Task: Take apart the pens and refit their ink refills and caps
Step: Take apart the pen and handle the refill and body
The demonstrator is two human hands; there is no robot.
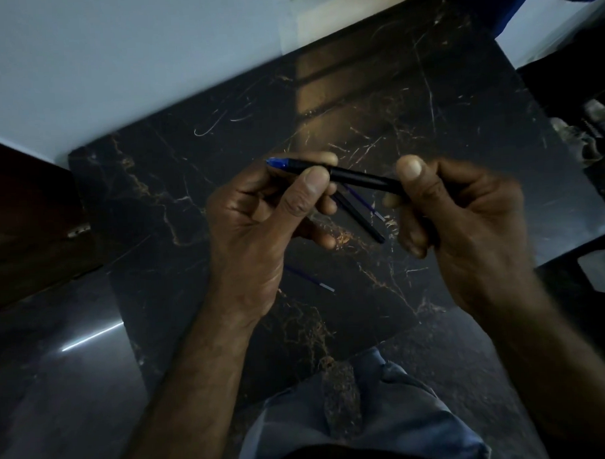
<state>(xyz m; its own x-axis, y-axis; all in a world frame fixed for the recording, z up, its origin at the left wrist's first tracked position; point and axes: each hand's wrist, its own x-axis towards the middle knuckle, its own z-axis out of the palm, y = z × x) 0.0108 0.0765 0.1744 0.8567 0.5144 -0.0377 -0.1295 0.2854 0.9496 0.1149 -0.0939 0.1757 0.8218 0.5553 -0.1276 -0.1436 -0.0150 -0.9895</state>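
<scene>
A black pen (357, 177) with a blue end at its left is held level above the dark marble table (175, 172). My left hand (259, 224) pinches it near the blue end, thumb on top. My right hand (465, 223) grips the other end of the barrel. Under the hands, a second black pen barrel (360, 218) lies on the table with a thin blue ink refill (367, 203) beside it. Another blue refill (309, 279) lies nearer to me, partly hidden by my left wrist.
A pale wall (117, 64) borders the table's far edge. A dark wooden piece (29, 211) stands at the left. Cluttered items (596, 129) sit off the right edge. My knee in blue trousers (362, 416) is below the table's near corner.
</scene>
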